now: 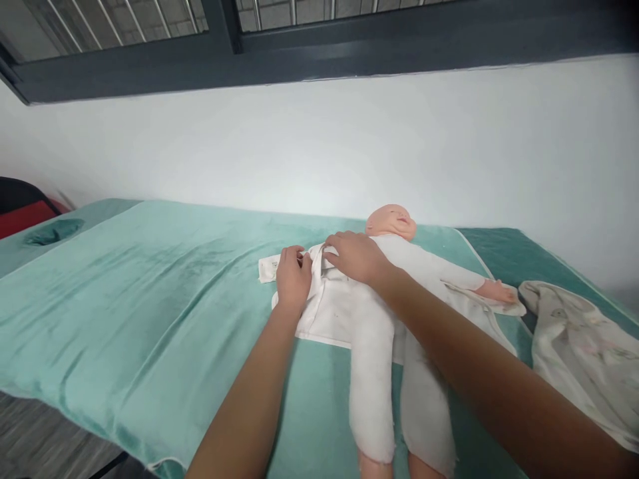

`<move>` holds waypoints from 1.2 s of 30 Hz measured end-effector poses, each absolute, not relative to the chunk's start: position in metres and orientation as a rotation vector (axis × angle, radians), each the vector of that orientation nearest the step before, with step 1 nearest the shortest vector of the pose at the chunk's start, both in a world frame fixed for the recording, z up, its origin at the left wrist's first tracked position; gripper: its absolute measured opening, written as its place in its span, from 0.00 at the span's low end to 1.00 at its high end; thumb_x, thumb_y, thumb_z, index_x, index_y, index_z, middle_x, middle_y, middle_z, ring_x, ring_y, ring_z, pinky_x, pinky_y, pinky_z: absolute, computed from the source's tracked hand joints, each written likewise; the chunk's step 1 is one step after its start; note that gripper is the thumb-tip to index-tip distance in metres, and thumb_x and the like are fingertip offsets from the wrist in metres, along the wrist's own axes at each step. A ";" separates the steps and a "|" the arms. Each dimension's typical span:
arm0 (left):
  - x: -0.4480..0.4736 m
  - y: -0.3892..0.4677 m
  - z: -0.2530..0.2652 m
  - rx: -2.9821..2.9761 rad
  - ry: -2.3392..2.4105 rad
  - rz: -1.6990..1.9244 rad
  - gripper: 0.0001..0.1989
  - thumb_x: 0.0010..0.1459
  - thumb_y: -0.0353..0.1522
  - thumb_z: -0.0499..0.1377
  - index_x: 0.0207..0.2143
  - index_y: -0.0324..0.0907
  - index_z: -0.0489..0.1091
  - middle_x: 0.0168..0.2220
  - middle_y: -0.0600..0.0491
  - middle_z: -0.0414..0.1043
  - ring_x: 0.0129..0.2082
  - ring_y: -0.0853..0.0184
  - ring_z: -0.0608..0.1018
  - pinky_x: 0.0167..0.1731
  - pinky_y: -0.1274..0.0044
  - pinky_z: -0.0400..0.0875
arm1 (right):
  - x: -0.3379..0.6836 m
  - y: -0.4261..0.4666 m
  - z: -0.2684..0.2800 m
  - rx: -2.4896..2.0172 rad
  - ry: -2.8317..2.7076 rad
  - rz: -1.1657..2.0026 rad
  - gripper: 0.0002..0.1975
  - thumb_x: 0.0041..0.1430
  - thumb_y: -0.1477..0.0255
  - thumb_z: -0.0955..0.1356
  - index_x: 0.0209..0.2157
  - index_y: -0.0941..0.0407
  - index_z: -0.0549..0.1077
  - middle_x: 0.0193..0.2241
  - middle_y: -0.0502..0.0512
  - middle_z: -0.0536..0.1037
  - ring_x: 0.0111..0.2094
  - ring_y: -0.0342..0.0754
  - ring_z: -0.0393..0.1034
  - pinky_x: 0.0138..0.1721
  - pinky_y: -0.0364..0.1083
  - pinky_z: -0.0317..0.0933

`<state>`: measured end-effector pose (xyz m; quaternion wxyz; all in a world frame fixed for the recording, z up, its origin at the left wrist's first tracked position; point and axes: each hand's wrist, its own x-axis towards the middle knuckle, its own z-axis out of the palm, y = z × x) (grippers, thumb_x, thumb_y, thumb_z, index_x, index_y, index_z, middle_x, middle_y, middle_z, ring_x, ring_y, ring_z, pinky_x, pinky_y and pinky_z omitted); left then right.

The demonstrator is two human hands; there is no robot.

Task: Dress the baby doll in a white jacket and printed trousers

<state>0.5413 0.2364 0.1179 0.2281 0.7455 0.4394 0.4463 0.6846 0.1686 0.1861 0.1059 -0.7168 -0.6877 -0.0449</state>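
A baby doll with a white cloth body lies on its back, head toward the wall. An opened white baby shirt is spread beneath it. At the doll's side on the left, my left hand is closed, fingers pinching the shirt near the sleeve. My right hand lies against the doll's upper body, its curled fingers gripping the bunched shirt fabric. The doll's arm on that side is hidden by cloth and hands. Its other arm stretches to the right, over the other sleeve.
The doll lies on a padded table with a teal cover, against a white wall. A crumpled patterned baby garment lies at the right. A face hole and a red and black object are at the far left.
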 end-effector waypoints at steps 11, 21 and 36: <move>0.542 0.224 0.120 2.138 1.362 0.935 0.15 0.59 0.42 0.57 0.45 0.45 0.69 0.33 0.51 0.74 0.35 0.61 0.75 0.32 0.75 0.60 | 0.762 0.061 0.147 -1.860 -0.971 -0.184 0.15 0.60 0.64 0.61 0.41 0.57 0.73 0.44 0.61 0.75 0.45 0.53 0.69 0.48 0.51 0.62; 0.563 0.209 0.142 2.042 1.161 0.902 0.09 0.55 0.35 0.56 0.25 0.43 0.61 0.24 0.58 0.63 0.28 0.68 0.66 0.31 0.77 0.58 | 0.777 0.037 0.142 -2.142 -0.815 0.204 0.21 0.62 0.51 0.58 0.39 0.53 0.69 0.36 0.60 0.78 0.38 0.57 0.70 0.37 0.50 0.56; 0.602 0.197 0.207 1.887 0.972 0.874 0.08 0.57 0.34 0.56 0.26 0.42 0.63 0.24 0.58 0.62 0.25 0.71 0.64 0.27 0.78 0.56 | 0.761 0.044 0.131 -1.662 -1.208 0.417 0.24 0.60 0.53 0.62 0.52 0.53 0.67 0.47 0.56 0.75 0.45 0.52 0.70 0.51 0.53 0.61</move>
